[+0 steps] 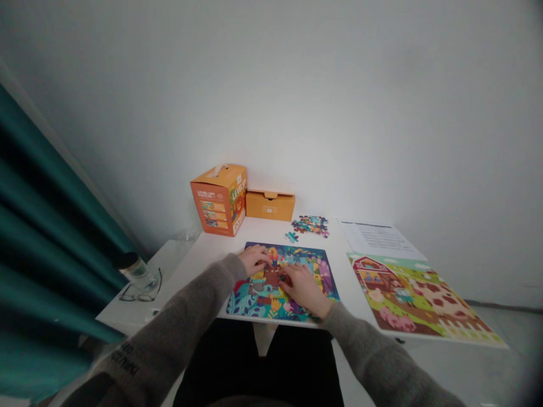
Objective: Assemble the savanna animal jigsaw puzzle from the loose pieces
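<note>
A colourful jigsaw puzzle (pixel 250 302) with animals and plants lies flat near the front edge of the white table. On its upper left part rests my left hand (pixel 253 260), fingers bent loosely and laid on the surface. My right hand (pixel 304 288) is over the middle, its thumb and fingers brought together around a small dark puzzle piece (pixel 283 278). The fingers partly cover that piece, and its edges are hard to make out. Behind the puzzle sits a pile of loose pieces (pixel 311 224), with a small teal cluster (pixel 292 237) beside it.
An orange puzzle box (pixel 218 200) and an open orange drawer box (pixel 270 206) stand against the wall. To the right lie a farm picture (pixel 418 299) and a printed sheet (pixel 377 240). A lidded bottle (pixel 139 274) and glasses (pixel 142 294) occupy the left side table.
</note>
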Available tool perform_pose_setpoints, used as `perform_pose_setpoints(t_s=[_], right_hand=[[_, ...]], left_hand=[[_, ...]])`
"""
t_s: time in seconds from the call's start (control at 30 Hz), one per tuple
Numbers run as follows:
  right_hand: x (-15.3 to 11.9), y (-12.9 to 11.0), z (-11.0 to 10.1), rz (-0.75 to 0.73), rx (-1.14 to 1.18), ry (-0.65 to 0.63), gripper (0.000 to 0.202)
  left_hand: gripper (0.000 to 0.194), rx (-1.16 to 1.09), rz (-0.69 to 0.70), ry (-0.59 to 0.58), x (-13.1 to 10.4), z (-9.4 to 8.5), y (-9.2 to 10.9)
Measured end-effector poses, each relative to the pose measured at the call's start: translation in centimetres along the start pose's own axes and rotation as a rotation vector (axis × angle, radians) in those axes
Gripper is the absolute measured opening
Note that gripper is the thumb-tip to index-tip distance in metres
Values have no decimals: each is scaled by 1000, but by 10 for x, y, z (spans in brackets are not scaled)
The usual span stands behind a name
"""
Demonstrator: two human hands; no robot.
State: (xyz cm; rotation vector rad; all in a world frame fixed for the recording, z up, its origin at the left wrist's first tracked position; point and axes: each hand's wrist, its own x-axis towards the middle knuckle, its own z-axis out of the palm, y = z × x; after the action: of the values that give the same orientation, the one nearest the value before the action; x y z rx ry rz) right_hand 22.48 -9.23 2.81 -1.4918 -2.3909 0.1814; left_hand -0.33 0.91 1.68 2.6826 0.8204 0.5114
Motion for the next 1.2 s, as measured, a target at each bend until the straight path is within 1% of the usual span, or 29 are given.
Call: perform_pose_setpoints(t_s=[0.1,0.23,0.3,0.37,0.47,0.53,0.8,0.93,1.1,1.2], right_hand=[[0,-1,-4,-39,43,9,28],[-4,-3,-9,-199,49,-8,31],[-5,-4,-10,-245,37,-32,31],[-5,-4,-9,-260,35,-45,27],[-4,-2,-6,-269,45,-44,25],[-2,-2,-5,-276,51,-46,25],[-2,-1,-7,-299,72,-33,26],[-2,-1,-6,-298,82,-34,26],[-3,1,-6,-222,61,-17,26],[-5,7,-9,-157,19,-7,18]], left_hand=[[27,-42,20,19,-1,-2,3],[22,-46,43,7,-4,0,10],[20,-31,45,-3,-6,1,13],[24,-21,42,-4,-7,2,15],[33,-11,41,0,-9,2,16],[35,-8,41,2,-10,2,16],[37,24,82,0,-15,1,17],[38,67,76,-11,-16,3,17],[36,24,83,7,-16,4,17],[38,-33,55,66,-17,-1,15]])
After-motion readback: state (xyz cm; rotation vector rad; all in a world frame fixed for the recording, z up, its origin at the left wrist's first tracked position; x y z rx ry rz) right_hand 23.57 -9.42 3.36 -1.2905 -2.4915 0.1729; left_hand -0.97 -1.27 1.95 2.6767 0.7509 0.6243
